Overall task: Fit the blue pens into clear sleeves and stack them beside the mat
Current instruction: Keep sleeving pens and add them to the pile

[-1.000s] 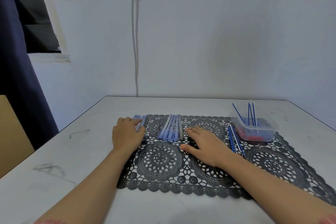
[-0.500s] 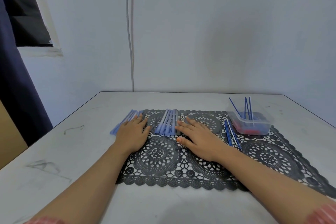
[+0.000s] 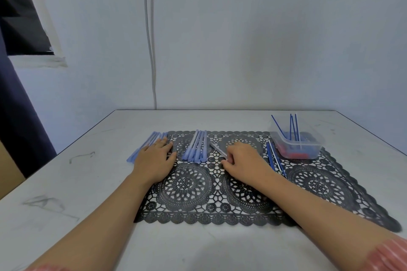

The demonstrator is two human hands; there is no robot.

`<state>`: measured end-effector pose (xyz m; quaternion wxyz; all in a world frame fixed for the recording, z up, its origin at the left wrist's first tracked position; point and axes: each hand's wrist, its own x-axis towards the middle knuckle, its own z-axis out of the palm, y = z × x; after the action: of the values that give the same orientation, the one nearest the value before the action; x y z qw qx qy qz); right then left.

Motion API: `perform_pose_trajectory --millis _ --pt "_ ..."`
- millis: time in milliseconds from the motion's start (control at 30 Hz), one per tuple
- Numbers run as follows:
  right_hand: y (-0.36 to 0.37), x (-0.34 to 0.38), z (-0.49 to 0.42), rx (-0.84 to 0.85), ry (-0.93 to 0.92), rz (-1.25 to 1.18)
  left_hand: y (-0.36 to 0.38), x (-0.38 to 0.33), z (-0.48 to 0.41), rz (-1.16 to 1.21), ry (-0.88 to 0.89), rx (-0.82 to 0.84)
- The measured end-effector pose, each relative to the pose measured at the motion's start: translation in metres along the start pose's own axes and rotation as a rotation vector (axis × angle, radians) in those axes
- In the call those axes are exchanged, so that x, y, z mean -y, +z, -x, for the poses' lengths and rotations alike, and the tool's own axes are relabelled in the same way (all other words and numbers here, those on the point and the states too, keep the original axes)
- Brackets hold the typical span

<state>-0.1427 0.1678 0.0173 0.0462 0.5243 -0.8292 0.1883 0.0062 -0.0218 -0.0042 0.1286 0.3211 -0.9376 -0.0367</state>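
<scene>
A black lace mat (image 3: pixel 330 185) lies on the white table. A row of finished pale blue pens (image 3: pixel 145 145) rests just off the mat's left edge, and my left hand (image 3: pixel 154 159) lies flat beside it, fingers straight. A second bundle of pale pens or sleeves (image 3: pixel 196 147) lies on the mat between my hands. My right hand (image 3: pixel 242 160) pinches the near end of one clear sleeve (image 3: pixel 217 149) that points away to the left. Thin dark blue refills (image 3: pixel 274 158) lie on the mat to the right of that hand.
A clear plastic tub (image 3: pixel 308 149) at the mat's back right holds red pieces, with several blue refills (image 3: pixel 293 127) standing in it. The table (image 3: pixel 66 182) ends at a wall behind, and its left edge drops off near a dark curtain (image 3: pixel 19 116).
My right hand has gone from lying flat to pinching one clear sleeve pulled away from the middle bundle. My left hand has stayed flat beside the left row.
</scene>
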Motion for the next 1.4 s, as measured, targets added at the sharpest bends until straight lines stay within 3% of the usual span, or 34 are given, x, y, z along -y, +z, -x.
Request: perform_pose_trajectory --millis 100,233,367,500,767,1033,1167,1400 --pt "-0.004 -0.002 0.0 -0.018 0.089 0.007 0.0 0.0 0.0 0.021 0.029 -0.07" --pt "-0.006 -0.003 0.0 -0.048 0.072 0.047 -0.005 -0.009 0.004 0.126 0.157 -0.332" --pt "-0.01 -0.006 -0.003 -0.196 0.068 -0.221 -0.011 -0.023 0.009 0.224 0.3 -0.49" --pt "-0.017 0.001 -0.002 -0.338 0.116 -0.622 -0.017 -0.033 0.015 0.316 0.445 -0.496" --pt "-0.022 0.027 0.006 -0.278 0.141 -1.181 -0.024 -0.042 0.024 0.351 0.658 -0.385" --pt "-0.023 0.024 0.011 -0.118 0.026 -1.094 -0.022 -0.043 0.023 0.336 0.714 -0.442" --pt "-0.021 0.019 0.01 -0.144 0.018 -1.087 -0.02 -0.038 0.02 0.339 0.665 -0.467" --pt "-0.028 0.002 0.005 -0.251 0.157 -1.082 -0.019 -0.032 0.016 0.373 0.529 -0.498"
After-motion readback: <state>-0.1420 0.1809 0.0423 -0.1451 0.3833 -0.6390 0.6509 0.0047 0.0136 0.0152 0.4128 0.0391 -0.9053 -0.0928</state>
